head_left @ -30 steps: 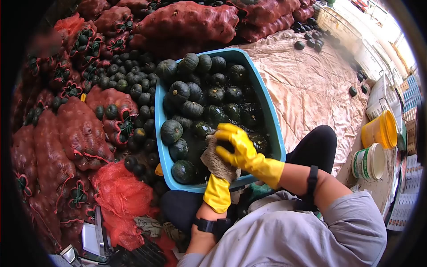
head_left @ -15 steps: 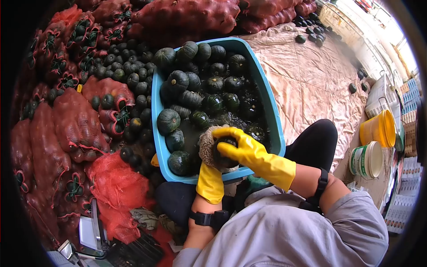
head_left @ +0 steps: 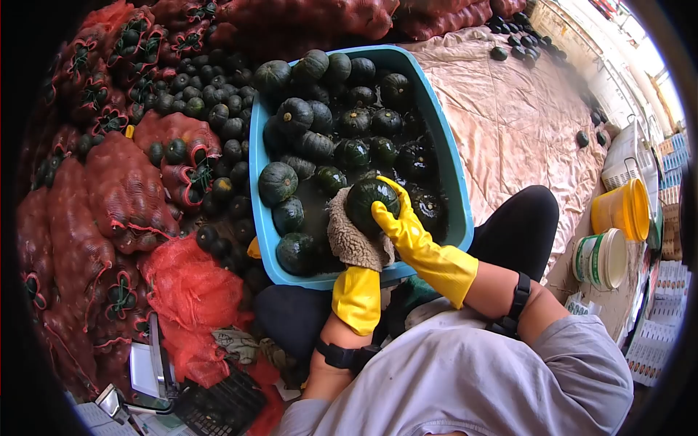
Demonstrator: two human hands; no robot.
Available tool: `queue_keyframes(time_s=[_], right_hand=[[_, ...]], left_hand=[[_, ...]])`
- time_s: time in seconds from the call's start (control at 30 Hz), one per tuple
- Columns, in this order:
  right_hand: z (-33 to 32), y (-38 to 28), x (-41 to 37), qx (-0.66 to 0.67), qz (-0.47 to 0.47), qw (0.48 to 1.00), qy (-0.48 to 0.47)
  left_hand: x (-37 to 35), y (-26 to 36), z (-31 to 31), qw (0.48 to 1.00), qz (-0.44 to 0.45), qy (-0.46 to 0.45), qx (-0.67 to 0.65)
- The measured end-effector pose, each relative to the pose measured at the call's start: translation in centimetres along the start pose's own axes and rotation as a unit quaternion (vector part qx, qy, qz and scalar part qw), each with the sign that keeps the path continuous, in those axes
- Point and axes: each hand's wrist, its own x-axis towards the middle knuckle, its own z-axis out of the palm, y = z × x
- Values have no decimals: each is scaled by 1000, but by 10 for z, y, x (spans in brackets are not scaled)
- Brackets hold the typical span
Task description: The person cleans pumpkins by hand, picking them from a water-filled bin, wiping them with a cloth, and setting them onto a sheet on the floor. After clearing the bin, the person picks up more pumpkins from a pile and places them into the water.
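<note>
A wet dark green squash [head_left: 372, 206] is held between my two hands above the near end of a blue tub [head_left: 456, 185]. My right hand [head_left: 407, 231], in a yellow rubber glove, has its fingers wrapped round the squash's right side. A brown fleecy cloth [head_left: 349, 236] covers my left hand [head_left: 356, 251], pressed against the squash's left and lower side; the fingers are hidden, and the yellow cuff shows below. Several more green squashes [head_left: 352, 154] sit in the tub's water around the hands.
Red net sacks [head_left: 120, 192] and loose green squashes [head_left: 195, 107] lie left of the tub. A pale quilted sheet [head_left: 502, 123] spreads to the right. Beyond it are a yellow bucket [head_left: 614, 211] and a white bucket [head_left: 592, 260]. A dark keypad device [head_left: 222, 403] sits at lower left.
The squash has turned and risen slightly, showing more of its surface. My right hand has shifted from over it to its right side. The view has shifted a little.
</note>
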Motion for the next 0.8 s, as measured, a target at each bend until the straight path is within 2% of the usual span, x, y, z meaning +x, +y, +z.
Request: queue_keyframes(time_s=[0.03,0.07,0.1,0.13,0.17,0.2,0.23,0.27,0.3,0.33,0.37,0.4,0.43,0.47,0.5,0.53,0.6,0.63,0.67,0.7,0.77,0.8], right_hand=[[-10,-4,1,-54,16,997,-49],[-19,-20,4,-219,-33,969,-107],[-22,-45,7,-379,-82,907,-165],[-17,-70,3,-442,-68,871,-204],[-24,-66,2,-414,-91,880,-216],[-23,-81,2,-277,53,932,-229],[-22,-98,2,-130,193,944,-235],[-24,-62,1,-31,178,967,-181],[-16,-50,-3,28,215,971,-105],[-9,-50,-5,21,214,975,-61],[-7,-51,-6,16,216,976,-15],[-20,-30,3,-42,107,991,-62],[-23,-36,8,-137,111,983,-52],[-26,-47,14,-187,122,973,-52],[-29,-55,17,-237,131,961,-52],[-33,-40,20,-283,8,957,-69],[-43,-34,15,-388,-120,908,-102],[-43,-36,8,-436,-179,874,-120],[-42,-40,1,-415,-180,877,-163],[-40,-31,-6,-394,-192,885,-156],[-38,-55,-6,-372,-147,884,-243],[-36,-59,-3,-284,-85,923,-246]], left_hand=[[-9,19,4,971,101,-31,216],[-15,40,10,885,198,-63,417],[-13,51,10,749,286,-91,591],[9,21,-27,734,315,-91,595],[11,29,-25,813,241,-143,511],[6,38,-21,835,225,-108,491],[7,39,-18,780,276,-120,548],[9,39,-15,717,331,-123,601],[11,39,-12,651,386,-118,643],[7,56,14,795,253,-35,550],[0,71,41,897,100,45,428],[-10,84,66,948,-62,123,285],[-10,65,60,925,-57,103,362],[-10,40,47,846,-6,55,530],[-8,24,40,730,45,11,681],[-6,18,37,645,75,-18,760],[2,16,28,579,215,-102,779],[2,18,22,614,233,-118,745],[2,25,17,671,225,-136,693],[3,30,8,731,204,-150,634],[4,38,-4,831,150,-165,510],[4,39,-8,853,136,-166,476]])
